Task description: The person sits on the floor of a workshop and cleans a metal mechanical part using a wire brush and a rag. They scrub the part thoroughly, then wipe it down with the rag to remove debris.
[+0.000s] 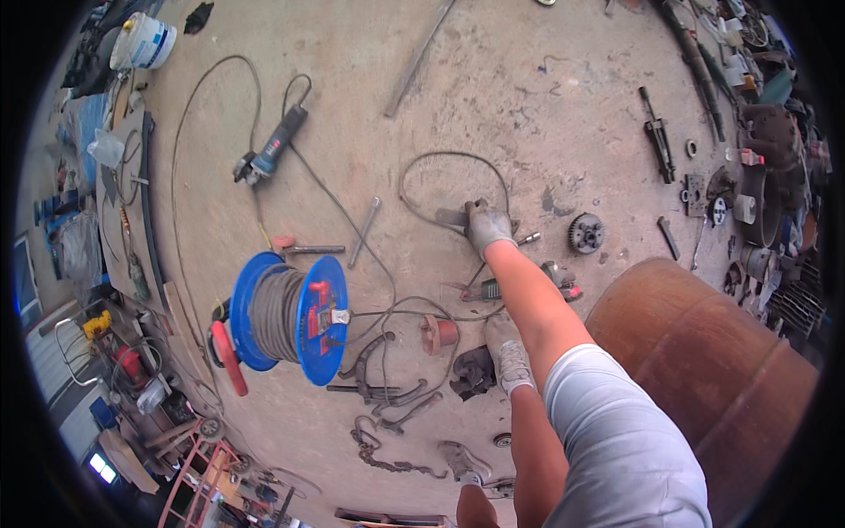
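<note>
My right hand, in a grey work glove, is closed around a flat metal piece that sticks out to its left. A black cable loop curves around it on the concrete floor. Just right of the glove, a shiny socket-like metal end shows. Below my forearm lies a green and black power tool, its middle hidden by the arm. A toothed gear rests farther right. My left hand is out of view.
A blue cable reel stands left of my shoes, near a blue angle grinder with a trailing cord. A gear puller and a chain lie nearby. At right is a rusty steel drum. Metal parts crowd the right edge.
</note>
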A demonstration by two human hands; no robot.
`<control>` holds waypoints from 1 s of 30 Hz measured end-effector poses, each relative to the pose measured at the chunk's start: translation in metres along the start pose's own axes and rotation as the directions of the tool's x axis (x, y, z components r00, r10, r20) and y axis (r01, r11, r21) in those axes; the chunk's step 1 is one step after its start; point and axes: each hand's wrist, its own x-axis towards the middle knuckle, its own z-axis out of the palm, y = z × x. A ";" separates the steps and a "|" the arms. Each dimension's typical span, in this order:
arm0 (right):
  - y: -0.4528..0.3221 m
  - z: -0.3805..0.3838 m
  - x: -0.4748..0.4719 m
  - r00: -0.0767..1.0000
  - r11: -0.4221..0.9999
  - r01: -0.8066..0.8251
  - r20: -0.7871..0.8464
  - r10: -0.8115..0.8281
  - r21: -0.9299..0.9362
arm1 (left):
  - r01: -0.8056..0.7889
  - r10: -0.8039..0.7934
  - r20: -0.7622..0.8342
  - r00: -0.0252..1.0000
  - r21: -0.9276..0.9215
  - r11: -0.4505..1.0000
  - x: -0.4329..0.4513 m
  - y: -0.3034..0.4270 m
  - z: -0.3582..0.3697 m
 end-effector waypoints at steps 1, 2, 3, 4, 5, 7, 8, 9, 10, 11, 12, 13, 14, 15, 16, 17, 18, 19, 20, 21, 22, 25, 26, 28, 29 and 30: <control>0.008 0.019 0.007 1.000 1.000 -0.006 -0.023 0.006 -0.002 | -0.024 0.022 -0.042 0.999 -0.065 0.998 0.015 0.002 0.007; 0.012 0.037 0.020 0.998 0.999 0.003 -0.067 0.000 0.046 | -0.002 0.002 0.009 1.000 -0.064 0.998 0.028 -0.010 0.030; 0.015 0.049 0.021 0.996 0.997 -0.006 -0.090 0.014 0.082 | 0.029 -0.025 0.055 0.998 -0.078 0.997 0.039 -0.017 0.051; 0.007 0.037 0.015 0.999 0.995 -0.026 -0.034 0.029 0.092 | 0.066 -0.058 0.083 0.995 -0.100 0.993 0.045 -0.020 0.068; 0.000 0.023 0.009 0.999 0.994 -0.041 0.010 0.040 0.097 | 0.095 -0.082 0.102 0.991 -0.128 0.987 0.054 -0.022 0.082; -0.003 0.019 -0.002 1.000 1.000 -0.019 0.005 0.019 -0.014 | 0.126 -0.109 0.105 0.988 -0.172 0.977 0.067 -0.024 0.095; -0.004 0.016 -0.002 1.000 0.998 0.000 -0.005 0.000 -0.065 | 0.136 -0.117 0.105 0.988 -0.199 0.971 0.073 -0.027 0.104; -0.003 0.013 0.000 0.999 0.997 0.015 0.041 -0.012 -0.071 | 0.141 -0.121 0.104 0.987 -0.217 0.966 0.076 -0.030 0.109; 0.003 0.012 0.004 0.996 0.997 0.036 0.085 -0.030 -0.075 | 0.149 -0.127 0.104 0.986 -0.243 0.959 0.079 -0.033 0.113; 0.008 0.011 0.008 0.990 0.995 0.058 0.129 -0.048 -0.078 | 0.157 -0.134 0.101 0.986 -0.268 0.951 0.080 -0.037 0.117; 0.008 0.015 0.005 0.993 0.995 0.076 0.099 -0.069 -0.061 | 0.168 -0.146 0.097 0.985 -0.291 0.942 0.080 -0.039 0.120; 0.005 0.018 0.002 0.993 0.993 0.084 0.086 -0.077 -0.077 | 0.180 -0.157 0.097 0.983 -0.319 0.931 0.080 -0.041 0.125; 0.001 0.023 -0.001 0.994 0.991 0.091 0.075 -0.084 -0.094 | 0.187 -0.165 0.093 0.982 -0.344 0.920 0.081 -0.044 0.128; -0.003 0.024 -0.008 0.993 0.989 0.098 0.070 -0.090 -0.115 | 0.201 -0.178 0.096 0.979 -0.373 0.906 0.081 -0.046 0.134; -0.009 0.028 -0.016 0.995 0.983 0.069 0.077 -0.057 -0.171 | 0.214 -0.192 0.096 0.977 -0.401 0.891 0.081 -0.047 0.140; -0.014 0.028 -0.015 0.998 0.992 0.020 0.062 -0.013 -0.121 | 0.227 -0.204 0.099 0.974 -0.432 0.873 0.082 -0.048 0.143; -0.017 0.030 -0.014 0.998 0.997 -0.032 0.048 0.036 -0.067 | 0.235 -0.213 0.102 0.972 -0.463 0.854 0.085 -0.050 0.150; -0.020 0.032 -0.014 0.996 0.996 -0.086 0.038 0.086 -0.014 | 0.244 -0.220 0.107 0.970 -0.497 0.833 0.087 -0.052 0.155; -0.019 0.031 -0.011 0.994 0.995 -0.099 0.040 0.100 -0.013 | 0.252 -0.225 0.116 0.967 -0.531 0.809 0.091 -0.054 0.160; -0.020 0.029 -0.007 0.993 0.994 -0.107 0.043 0.108 -0.012 | 0.260 -0.234 0.119 0.965 -0.568 0.781 0.094 -0.054 0.166; -0.019 0.026 -0.003 0.992 0.993 -0.117 0.044 0.117 -0.013 | 0.268 -0.243 0.125 0.962 -0.605 0.750 0.098 -0.055 0.172; -0.018 -0.005 0.003 0.984 0.994 -0.071 0.170 0.056 0.082 | 0.276 -0.267 0.128 0.955 -0.708 0.649 0.108 -0.058 0.181; -0.017 -0.009 -0.003 0.991 0.974 -0.105 0.104 0.085 0.200 | 0.274 -0.272 0.128 0.954 -0.743 0.610 0.111 -0.056 0.185; -0.009 -0.016 -0.020 0.992 0.903 -0.017 -0.104 0.068 0.429 | 0.257 -0.279 0.124 0.952 -0.817 0.516 0.119 -0.054 0.185; -0.002 -0.022 -0.036 0.974 0.850 0.041 -0.209 0.082 0.525 | 0.245 -0.273 0.126 0.954 -0.852 0.463 0.124 -0.051 0.180; 0.004 -0.029 -0.056 0.956 0.801 0.087 -0.275 0.099 0.592 | 0.237 -0.274 0.131 0.953 -0.884 0.403 0.128 -0.048 0.173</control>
